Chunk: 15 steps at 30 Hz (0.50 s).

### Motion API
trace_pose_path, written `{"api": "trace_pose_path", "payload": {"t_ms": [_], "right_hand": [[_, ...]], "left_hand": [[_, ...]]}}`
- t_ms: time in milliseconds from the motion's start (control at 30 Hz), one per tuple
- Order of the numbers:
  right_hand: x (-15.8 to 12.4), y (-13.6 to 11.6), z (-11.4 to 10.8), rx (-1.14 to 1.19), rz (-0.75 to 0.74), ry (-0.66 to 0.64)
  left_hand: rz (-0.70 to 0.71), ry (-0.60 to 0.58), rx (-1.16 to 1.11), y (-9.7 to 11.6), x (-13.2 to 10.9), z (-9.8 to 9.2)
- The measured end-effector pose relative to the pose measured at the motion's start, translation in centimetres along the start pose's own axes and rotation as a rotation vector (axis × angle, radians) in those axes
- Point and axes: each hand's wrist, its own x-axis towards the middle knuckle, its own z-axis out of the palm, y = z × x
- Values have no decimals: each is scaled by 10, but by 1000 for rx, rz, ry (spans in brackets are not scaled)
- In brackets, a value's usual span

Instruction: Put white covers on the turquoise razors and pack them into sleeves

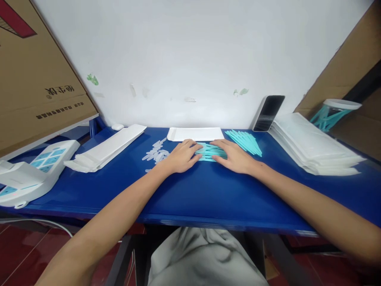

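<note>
A small pile of thin flat teal sticks [208, 152] lies on the blue table in front of me, some crossing at a slant. My left hand [186, 156] is at the pile's left end, its fingers curved along the far side and its thumb along the near side. Around the right end, my right hand [233, 155] grips in the same way, palm down. Parts of the sticks are hidden under the fingers. Just beyond the hands lies a white paper sleeve [195, 134]. More teal sticks [244, 142] are fanned out beyond my right hand.
Small translucent pieces [156, 151] are scattered left of my left hand. White sleeves [107, 149] and a power strip [49, 167] lie further left. A dark-screened phone [269, 113] leans at the back right, beside stacked white packets [315, 147] and a cup [342, 104].
</note>
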Motion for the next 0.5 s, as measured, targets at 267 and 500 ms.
{"api": "trace_pose_path", "payload": {"t_ms": [267, 500], "right_hand": [[-3, 3, -1, -7, 13, -48], [-4, 6, -2, 6, 28, -203]], "left_hand": [[4, -37, -8, -3, -2, 2], [5, -53, -8, 2, -3, -2]]}}
